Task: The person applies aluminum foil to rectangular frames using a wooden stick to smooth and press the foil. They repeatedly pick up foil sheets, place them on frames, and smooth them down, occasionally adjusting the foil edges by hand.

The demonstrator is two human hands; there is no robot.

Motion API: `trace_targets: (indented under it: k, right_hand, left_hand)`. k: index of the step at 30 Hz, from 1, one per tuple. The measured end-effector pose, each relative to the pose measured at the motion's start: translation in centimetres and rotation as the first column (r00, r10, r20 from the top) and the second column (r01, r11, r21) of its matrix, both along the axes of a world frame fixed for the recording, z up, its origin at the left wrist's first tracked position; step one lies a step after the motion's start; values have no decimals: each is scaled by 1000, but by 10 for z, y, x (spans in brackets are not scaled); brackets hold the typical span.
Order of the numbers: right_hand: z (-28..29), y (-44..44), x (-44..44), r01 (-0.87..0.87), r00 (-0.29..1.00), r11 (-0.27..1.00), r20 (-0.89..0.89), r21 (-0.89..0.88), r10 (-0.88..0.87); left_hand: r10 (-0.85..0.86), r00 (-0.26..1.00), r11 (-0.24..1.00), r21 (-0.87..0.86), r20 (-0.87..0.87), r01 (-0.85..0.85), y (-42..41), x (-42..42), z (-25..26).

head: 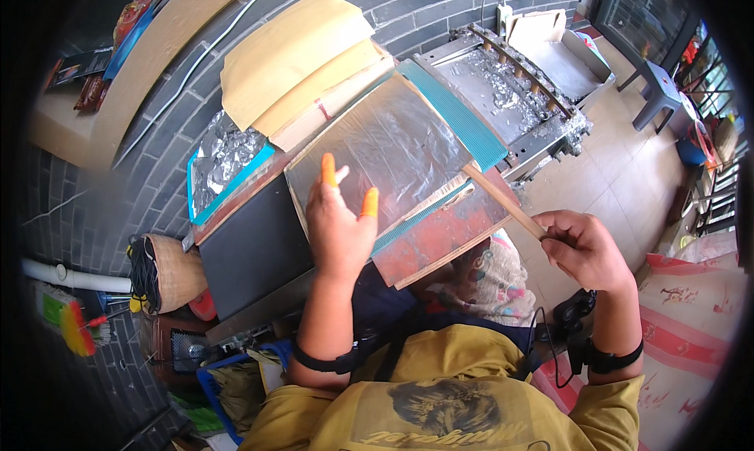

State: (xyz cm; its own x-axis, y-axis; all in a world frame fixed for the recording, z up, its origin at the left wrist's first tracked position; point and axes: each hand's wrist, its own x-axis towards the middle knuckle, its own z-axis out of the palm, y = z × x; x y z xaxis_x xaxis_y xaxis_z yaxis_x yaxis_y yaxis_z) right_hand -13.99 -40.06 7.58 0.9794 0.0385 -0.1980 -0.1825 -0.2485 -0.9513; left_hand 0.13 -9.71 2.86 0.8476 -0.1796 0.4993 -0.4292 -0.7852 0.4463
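A square silvery foil sheet (400, 139) lies wrinkled on a stack of pale paper sheets before me. Over its near left part is my left hand (340, 233), with orange finger cots on the thumb and one finger. Its fingers are spread and hold nothing; I cannot tell whether they touch the foil. My right hand (580, 248) pinches a flat wooden stick (506, 202), whose far tip reaches the right corner of the foil stack. Beneath the stack is a teal ribbed mat (456, 112), on a worn red board (439, 236).
A blue-edged tray (232, 199) of crumpled foil stands at the left, beside brown paper (294, 50) on a stack. At the right is a metal frame (500, 86) strewn with foil scraps. A black panel (253, 245) adjoins the board. Farther off is a plastic stool (657, 92).
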Motion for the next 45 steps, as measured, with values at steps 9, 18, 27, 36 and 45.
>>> trace_targets:
  k: [9,18,27,36,45]
  right_hand:
    - [2,14,27,-12,998,1000,-66,0,12]
    - [-24,38,57,-36,997,999,63,17,35]
    - [-34,50,66,66,993,995,91,70,-72]
    - [-26,43,66,110,991,992,72,57,-114]
    - [-23,40,55,119,993,988,10,95,-121]
  left_hand:
    - [353,903,934,154,-244,-324,59,8,-9]
    - [433,845,897,247,-314,-367,69,12,-7]
    - [429,839,899,250,-336,-360,70,13,-6]
    - [443,833,891,265,-331,-369,69,13,-4]
    - [8,999,998,-70,33,-6,48,28,50]
